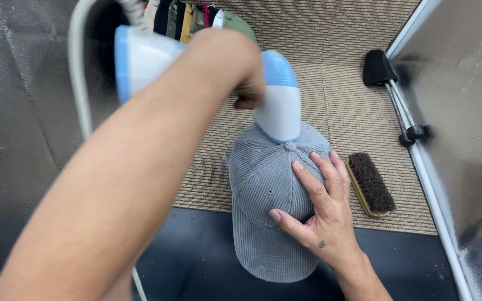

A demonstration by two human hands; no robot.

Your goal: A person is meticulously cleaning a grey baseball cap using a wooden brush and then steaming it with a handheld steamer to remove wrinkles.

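Wrapped around the handle of a white and blue handheld steamer [277,97], our left hand [235,64] has its fingers curled closed on it, and the steamer's head points down onto the crown of a grey corduroy cap [269,195]. Our right hand [322,209] lies flat and open on the cap's right side, fingers spread toward 11 o'clock, gripping nothing, only pressing the cloth.

From the left hand the cap lies toward 6 o'clock, directly under the nozzle, which looks to be touching or just off the top button. Its long axis runs from 12 to 6, crown far from us and brim near us, the brim reaching over the dark surface at the bottom. The right hand is the nearer one to the cap, already resting on it.

At 3 o'clock from the cap, just beside our right fingers, lies a wooden brush [370,184] with dark bristles on the beige ribbed mat [341,67]. A white hose [79,72] trails at 9 o'clock, well apart. A row of stacked caps [191,19] sits at 12 o'clock, and a metal-framed panel [419,161] closes off the right side, so open room lies mostly leftward.
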